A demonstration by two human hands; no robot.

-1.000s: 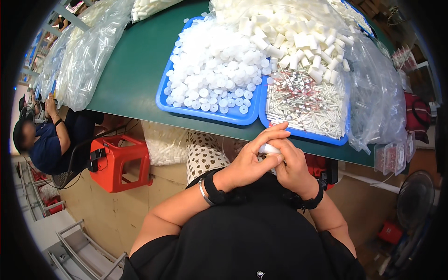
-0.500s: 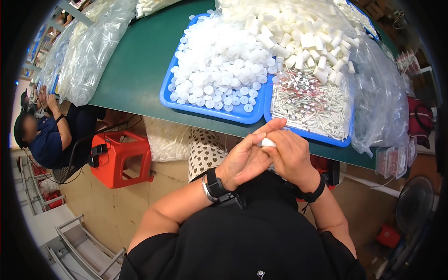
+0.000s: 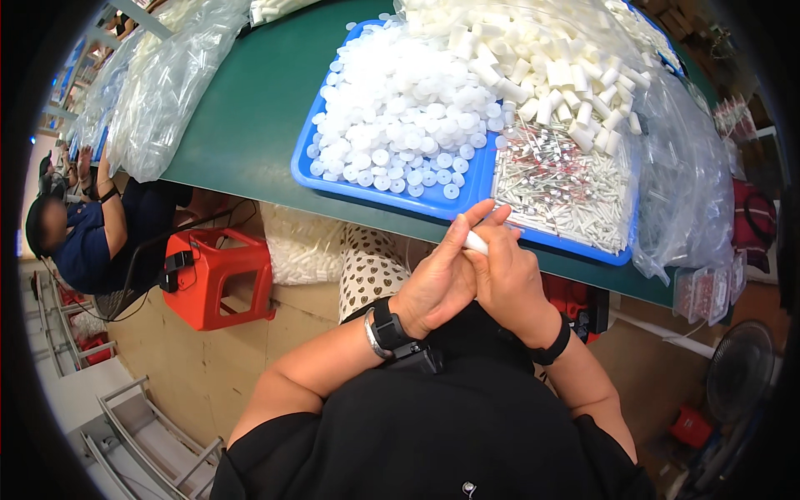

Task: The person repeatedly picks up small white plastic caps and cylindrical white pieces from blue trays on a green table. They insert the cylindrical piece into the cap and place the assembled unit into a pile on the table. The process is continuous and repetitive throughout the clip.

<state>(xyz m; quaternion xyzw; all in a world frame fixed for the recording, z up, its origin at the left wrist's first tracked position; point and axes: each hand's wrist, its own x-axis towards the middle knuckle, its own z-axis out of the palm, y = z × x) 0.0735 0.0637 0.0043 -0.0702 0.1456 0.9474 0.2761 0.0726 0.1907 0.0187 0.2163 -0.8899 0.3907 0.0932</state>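
Note:
A short white cylinder (image 3: 476,242) is pinched between my two hands in front of the table edge. My left hand (image 3: 437,287) has its thumb against one side of it, with the other fingers partly hidden behind. My right hand (image 3: 515,283) closes its thumb and fingers round the other side. Just beyond lies a blue tray (image 3: 358,193) heaped with translucent white discs (image 3: 408,108). Beside it a second blue tray (image 3: 596,252) holds many thin white pieces (image 3: 575,187), some with red and metallic parts. White cylinders (image 3: 575,79) spill over its far part from a clear bag.
Clear plastic bags (image 3: 683,175) hang at the green table's (image 3: 242,125) right, and more (image 3: 171,92) lie at its left. A red stool (image 3: 217,279) stands left below, near a seated person (image 3: 87,242). A black fan (image 3: 740,371) is at the lower right.
My hands have tilted upward slightly, and more of the white cylinder shows between them. The view has shifted a little, and the person at left has raised an arm.

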